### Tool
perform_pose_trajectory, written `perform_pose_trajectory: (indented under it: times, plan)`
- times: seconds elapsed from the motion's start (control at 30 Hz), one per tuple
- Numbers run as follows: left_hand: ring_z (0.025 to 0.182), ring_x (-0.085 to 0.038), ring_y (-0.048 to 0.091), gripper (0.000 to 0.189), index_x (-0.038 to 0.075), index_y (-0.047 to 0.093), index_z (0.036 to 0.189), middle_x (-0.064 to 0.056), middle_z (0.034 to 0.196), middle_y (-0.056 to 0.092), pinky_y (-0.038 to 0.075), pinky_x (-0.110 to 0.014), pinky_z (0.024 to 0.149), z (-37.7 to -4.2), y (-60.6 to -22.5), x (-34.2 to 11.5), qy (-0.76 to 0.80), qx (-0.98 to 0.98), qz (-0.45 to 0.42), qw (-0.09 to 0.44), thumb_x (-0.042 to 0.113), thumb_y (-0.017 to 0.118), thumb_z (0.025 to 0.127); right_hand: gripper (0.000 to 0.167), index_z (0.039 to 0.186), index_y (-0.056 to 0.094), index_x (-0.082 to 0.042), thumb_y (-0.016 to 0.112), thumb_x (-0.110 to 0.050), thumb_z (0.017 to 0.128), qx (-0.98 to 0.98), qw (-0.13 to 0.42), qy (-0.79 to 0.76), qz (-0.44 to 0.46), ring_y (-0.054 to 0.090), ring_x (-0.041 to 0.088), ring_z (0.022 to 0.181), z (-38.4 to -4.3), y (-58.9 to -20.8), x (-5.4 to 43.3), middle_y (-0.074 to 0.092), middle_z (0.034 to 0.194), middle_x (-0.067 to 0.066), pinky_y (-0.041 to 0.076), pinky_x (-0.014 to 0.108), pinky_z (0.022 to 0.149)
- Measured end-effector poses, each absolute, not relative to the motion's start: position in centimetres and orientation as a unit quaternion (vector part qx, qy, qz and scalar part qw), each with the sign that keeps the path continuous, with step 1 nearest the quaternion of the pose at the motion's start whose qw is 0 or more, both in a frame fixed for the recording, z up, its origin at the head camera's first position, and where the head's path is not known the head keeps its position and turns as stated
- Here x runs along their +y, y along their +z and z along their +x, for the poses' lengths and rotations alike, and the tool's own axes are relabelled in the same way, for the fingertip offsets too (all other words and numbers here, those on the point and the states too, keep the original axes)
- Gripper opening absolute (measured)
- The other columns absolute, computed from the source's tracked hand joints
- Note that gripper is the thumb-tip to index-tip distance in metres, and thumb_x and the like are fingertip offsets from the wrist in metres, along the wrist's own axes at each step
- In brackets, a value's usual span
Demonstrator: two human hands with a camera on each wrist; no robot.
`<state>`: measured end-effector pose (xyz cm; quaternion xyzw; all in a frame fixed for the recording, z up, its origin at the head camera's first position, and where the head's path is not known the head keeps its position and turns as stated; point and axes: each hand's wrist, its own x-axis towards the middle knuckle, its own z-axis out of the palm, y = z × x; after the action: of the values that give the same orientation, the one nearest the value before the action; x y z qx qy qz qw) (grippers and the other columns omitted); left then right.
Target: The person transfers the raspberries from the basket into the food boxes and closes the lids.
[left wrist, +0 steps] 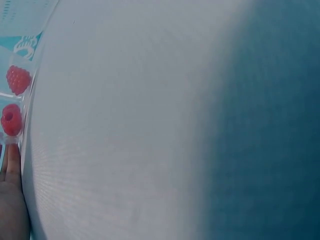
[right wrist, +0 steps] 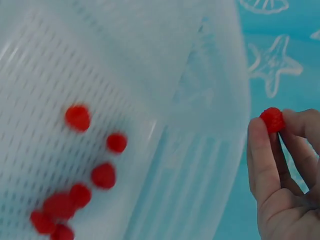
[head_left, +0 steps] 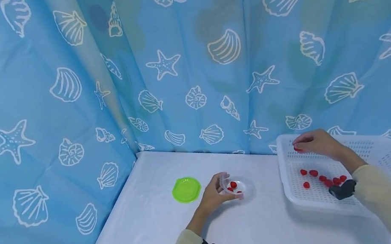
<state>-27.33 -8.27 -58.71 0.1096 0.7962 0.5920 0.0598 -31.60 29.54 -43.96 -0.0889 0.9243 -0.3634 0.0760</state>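
Note:
My left hand (head_left: 213, 195) curls round the side of a small clear plastic tub (head_left: 245, 185) on the table. Inside the tub lie a few raspberries (head_left: 233, 184); two of them (left wrist: 18, 80) show through its wall in the left wrist view, with the fingers (left wrist: 13, 167) beside them. Over the far left part of a white perforated basket (head_left: 284, 167), my right hand (head_left: 315, 144) pinches one raspberry (right wrist: 272, 120) between thumb and fingertips. Several more raspberries (head_left: 314, 173) are scattered on the basket's floor, below the right hand and wrist.
A bright green lid (head_left: 186, 190) lies flat on the white table (head_left: 238, 235), left of the tub. Blue curtains (head_left: 188, 75) printed with shells and starfish hang behind the table and along its left side. The basket's raised rim stands between its raspberries and the tub.

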Motion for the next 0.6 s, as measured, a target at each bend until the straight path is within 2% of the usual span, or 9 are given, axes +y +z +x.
perform_pose_trajectory:
  times: [0.1,0.2,0.4,0.6]
  plan:
    - [0.132,-0.015,0.046,0.085,0.022,0.045,0.143,0.012,0.135,0.054,0.046,-0.038,0.1,-27.3,-58.6,-8.3,0.594,0.794,0.114,0.057,0.034,0.088,0.071,0.05,0.13,0.059,-0.003,0.069,-0.034,0.091,0.909,0.086,-0.398,-0.091,0.057,0.036,0.111,-31.6,-43.3,28.0,0.058,0.128,0.022,0.049,0.052,0.095]
    - [0.132,-0.016,0.046,0.085,0.022,0.045,0.142,0.01,0.136,0.054,0.046,-0.039,0.101,-27.4,-58.6,-8.4,0.592,0.796,0.117,0.054,0.036,0.088,0.071,0.05,0.13,0.059,-0.002,0.068,-0.034,0.092,0.894,0.091,-0.427,-0.102,0.059,0.035,0.112,-31.7,-42.9,26.3,0.059,0.127,0.021,0.05,0.047,0.095]
    - [0.133,-0.016,0.045,0.086,0.022,0.045,0.143,0.011,0.136,0.053,0.046,-0.039,0.1,-27.2,-58.7,-8.4,0.59,0.798,0.11,0.055,0.036,0.088,0.07,0.044,0.126,0.061,0.0,0.067,-0.029,0.094,0.867,0.105,-0.471,-0.12,0.062,0.031,0.108,-32.3,-43.0,22.4,0.062,0.121,0.019,0.049,0.046,0.095]
    - [0.134,-0.02,0.045,0.085,0.023,0.044,0.143,0.011,0.139,0.052,0.045,-0.039,0.102,-27.1,-58.5,-8.3,0.593,0.795,0.109,0.06,0.033,0.088,0.071,0.035,0.121,0.066,-0.003,0.067,-0.025,0.094,0.868,0.117,-0.467,-0.125,0.065,0.027,0.103,-32.5,-43.9,18.6,0.065,0.116,0.014,0.053,0.041,0.09]
